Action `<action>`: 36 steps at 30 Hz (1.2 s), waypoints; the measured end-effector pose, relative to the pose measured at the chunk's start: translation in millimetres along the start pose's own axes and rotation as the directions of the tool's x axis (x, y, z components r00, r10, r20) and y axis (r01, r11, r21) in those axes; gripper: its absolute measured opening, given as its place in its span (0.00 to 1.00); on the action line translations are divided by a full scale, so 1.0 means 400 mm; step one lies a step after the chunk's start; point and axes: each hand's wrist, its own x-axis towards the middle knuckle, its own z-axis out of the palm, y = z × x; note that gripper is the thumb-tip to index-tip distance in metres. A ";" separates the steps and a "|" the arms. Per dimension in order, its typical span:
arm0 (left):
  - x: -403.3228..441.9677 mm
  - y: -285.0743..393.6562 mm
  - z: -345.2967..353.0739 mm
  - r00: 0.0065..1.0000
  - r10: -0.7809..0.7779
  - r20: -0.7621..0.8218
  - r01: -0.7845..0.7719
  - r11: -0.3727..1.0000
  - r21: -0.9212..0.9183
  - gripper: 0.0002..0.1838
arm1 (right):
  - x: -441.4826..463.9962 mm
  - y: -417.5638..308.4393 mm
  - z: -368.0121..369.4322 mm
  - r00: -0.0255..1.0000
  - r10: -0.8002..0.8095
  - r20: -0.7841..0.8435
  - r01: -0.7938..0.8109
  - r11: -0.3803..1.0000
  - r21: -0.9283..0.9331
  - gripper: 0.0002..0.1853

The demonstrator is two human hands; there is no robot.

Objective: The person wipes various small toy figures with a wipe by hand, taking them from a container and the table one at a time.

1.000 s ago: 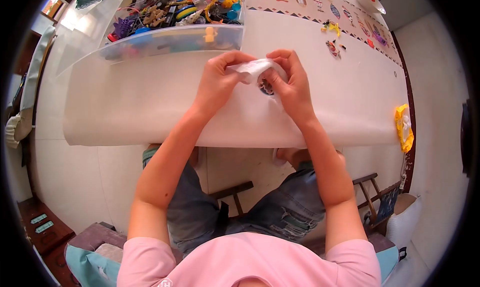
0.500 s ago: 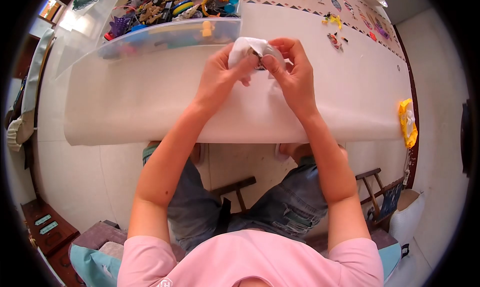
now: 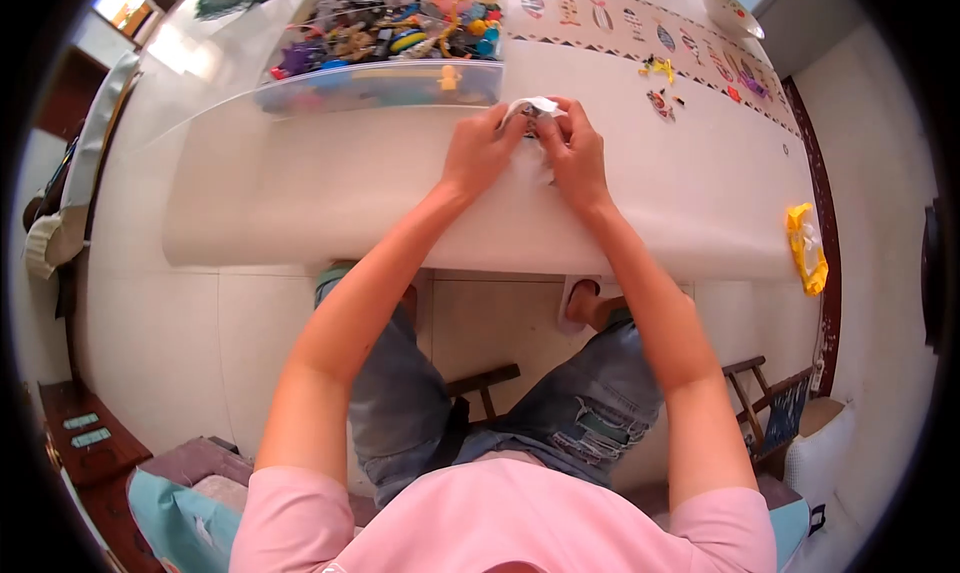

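Over the table, my left hand [image 3: 480, 151] and my right hand [image 3: 576, 155] are closed together around a crumpled white wipe [image 3: 541, 104]. A small dark, patterned item [image 3: 531, 125] shows between my thumbs, partly wrapped by the wipe; its kind cannot be made out. My fingertips pinch it from both sides, and a loose end of the wipe hangs below them. Just left of my hands stands a clear plastic bin [image 3: 385, 88] full of small toys and trinkets.
Small trinkets [image 3: 660, 103] and a yellow piece [image 3: 658, 69] lie right of my hands, near a patterned strip [image 3: 600, 15] with fish pictures. A yellow wipes packet [image 3: 807, 250] sits at the table's right edge. A bowl [image 3: 731, 11] stands at the far right corner.
The view has shifted, showing more of the bin. Both hands stay on the wipe and item, and the wipe now looks more bunched, with less of it spread over the left fingers.
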 end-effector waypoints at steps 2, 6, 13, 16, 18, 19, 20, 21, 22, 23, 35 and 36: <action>0.002 -0.015 0.014 0.996 0.049 -0.070 -0.042 0.993 0.106 0.13 | 0.006 0.008 0.004 0.999 -0.042 -0.002 0.042 0.998 -0.041 0.14; -0.014 -0.024 0.012 0.989 0.131 -0.073 -0.105 0.952 0.286 0.12 | -0.014 0.011 0.022 0.958 -0.285 -0.031 0.281 0.955 -0.100 0.16; -0.356 0.180 -0.046 0.963 -0.256 0.090 0.271 0.917 -0.293 0.14 | -0.339 -0.107 -0.035 0.979 0.129 0.158 -0.169 0.947 0.274 0.09; -0.549 0.240 -0.095 0.961 -0.246 0.124 0.276 0.874 -0.400 0.12 | -0.514 -0.211 -0.065 0.958 0.215 0.191 -0.274 0.882 0.384 0.05; -0.646 0.292 -0.113 0.945 -0.299 0.132 0.326 0.834 -0.445 0.11 | -0.595 -0.238 -0.070 0.979 0.183 0.085 -0.200 0.936 0.290 0.04; -0.683 0.309 -0.118 0.940 -0.315 0.133 0.340 0.816 -0.469 0.11 | -0.627 -0.250 -0.072 0.995 0.104 0.003 -0.103 0.978 0.181 0.05; -0.714 0.313 -0.122 0.937 -0.326 0.126 0.345 0.809 -0.476 0.11 | -0.656 -0.270 -0.073 0.998 0.009 -0.065 -0.005 0.998 0.062 0.05; -0.740 0.315 -0.127 0.935 -0.335 0.116 0.347 0.803 -0.484 0.11 | -0.683 -0.311 -0.080 0.987 -0.136 -0.084 0.128 0.988 -0.090 0.07; -0.762 0.319 -0.133 0.934 -0.341 0.104 0.346 0.799 -0.492 0.11 | -0.713 -0.351 -0.082 0.993 -0.114 -0.009 0.113 0.991 -0.073 0.08; -0.777 0.342 -0.141 0.922 -0.369 0.117 0.376 0.787 -0.489 0.09 | -0.746 -0.388 -0.078 0.994 -0.092 0.066 0.095 0.994 -0.056 0.10; -0.903 0.404 -0.192 0.933 -0.222 0.284 0.356 0.687 -0.634 0.09 | -0.840 -0.436 -0.062 0.943 0.274 0.189 -0.330 0.841 0.428 0.17; -0.899 0.401 -0.188 0.941 -0.208 0.267 0.332 0.720 -0.609 0.10 | -0.845 -0.448 -0.065 0.941 0.270 0.204 -0.334 0.835 0.438 0.18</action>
